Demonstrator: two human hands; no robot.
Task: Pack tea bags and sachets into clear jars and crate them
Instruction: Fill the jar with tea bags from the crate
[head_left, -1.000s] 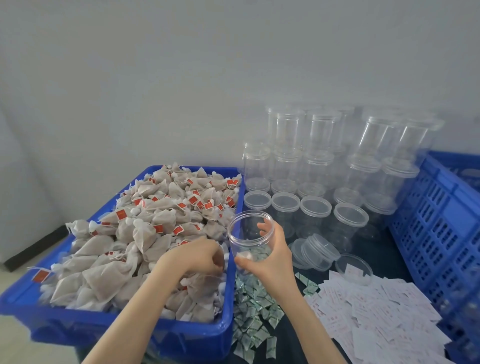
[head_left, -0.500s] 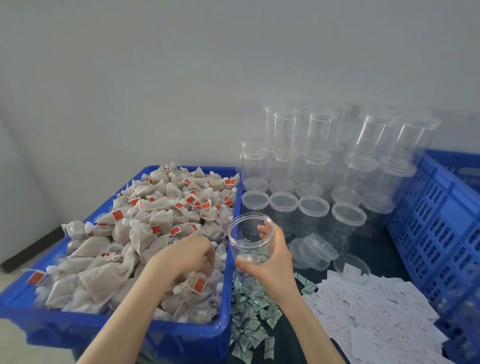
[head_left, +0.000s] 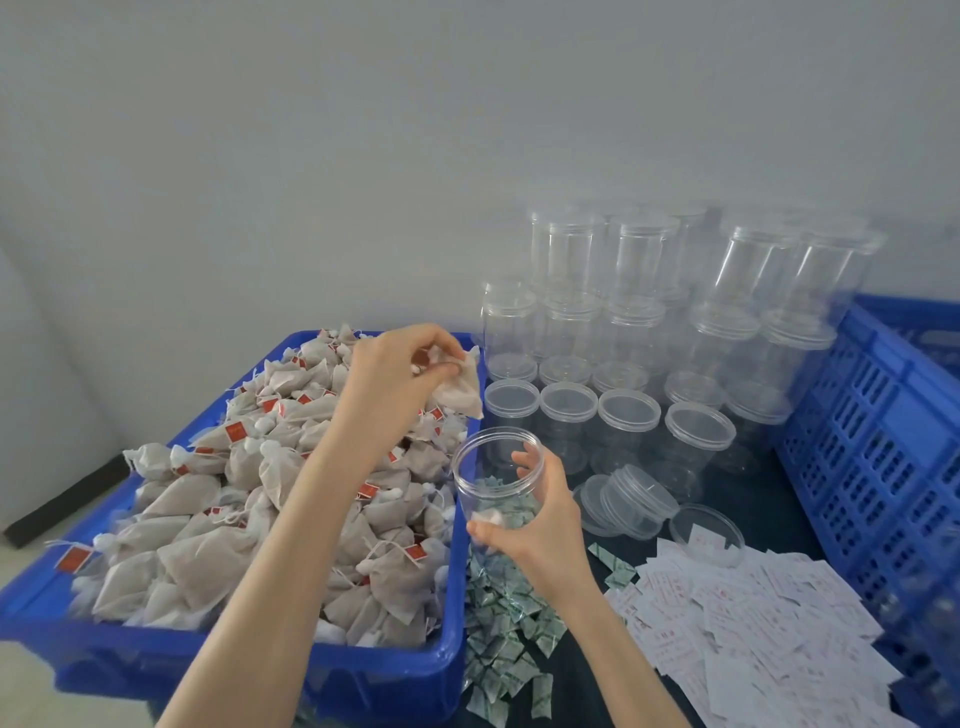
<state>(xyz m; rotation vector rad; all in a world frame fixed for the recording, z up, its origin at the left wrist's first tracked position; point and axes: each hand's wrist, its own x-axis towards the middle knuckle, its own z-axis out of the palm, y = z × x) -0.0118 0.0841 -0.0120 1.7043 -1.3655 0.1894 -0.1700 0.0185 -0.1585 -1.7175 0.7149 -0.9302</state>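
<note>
My left hand (head_left: 397, 371) pinches a beige tea bag (head_left: 460, 387) in the air, above the far right corner of the blue bin (head_left: 363, 675) heaped with tea bags. My right hand (head_left: 540, 525) grips an open clear jar (head_left: 493, 467) just right of the bin; the jar is tilted a little toward the bag. The bag hangs a short way above and left of the jar's mouth. Small green sachets (head_left: 506, 629) lie in a pile under the jar.
Stacked clear lidded jars (head_left: 644, 332) fill the back of the dark table. One jar (head_left: 639, 501) lies on its side and a loose lid (head_left: 706, 530) sits beside it. White paper slips (head_left: 753, 629) are spread at the front right. A blue slotted crate (head_left: 878, 447) stands at the right edge.
My left hand has risen out of the tea bag heap with one bag and moved right toward the jar. The right hand keeps the jar in about the same place.
</note>
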